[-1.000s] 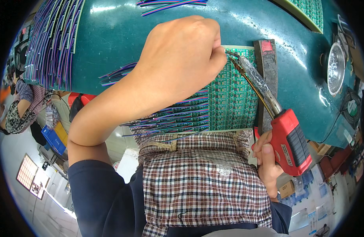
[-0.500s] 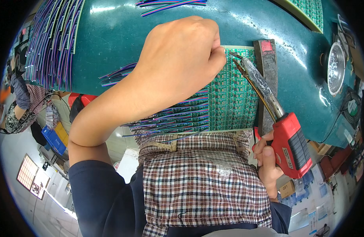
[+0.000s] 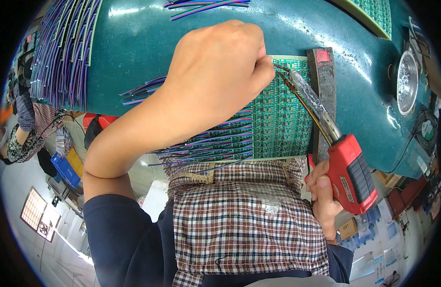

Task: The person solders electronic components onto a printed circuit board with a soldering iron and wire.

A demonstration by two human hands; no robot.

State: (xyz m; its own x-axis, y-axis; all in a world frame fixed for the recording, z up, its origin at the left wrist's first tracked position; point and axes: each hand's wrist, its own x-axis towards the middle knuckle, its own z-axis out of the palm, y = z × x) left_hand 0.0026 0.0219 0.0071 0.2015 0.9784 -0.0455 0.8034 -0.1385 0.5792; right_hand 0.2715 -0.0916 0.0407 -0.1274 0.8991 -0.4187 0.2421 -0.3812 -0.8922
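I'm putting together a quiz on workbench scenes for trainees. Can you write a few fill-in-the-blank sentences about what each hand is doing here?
1. The right hand grips a soldering gun whose body is coloured ____.
2. The gun's tip meets the ____ circuit-board panel beside the left hand's fingertips.
3. Bundles of ____ wires lie across the teal table.
4. A checked ____ covers the person's lap.

Missing words: red; green; multicoloured; apron

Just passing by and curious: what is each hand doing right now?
Left hand: closed, pinching something at the green circuit board; what, cannot be told.
Right hand: closed around the red soldering gun.
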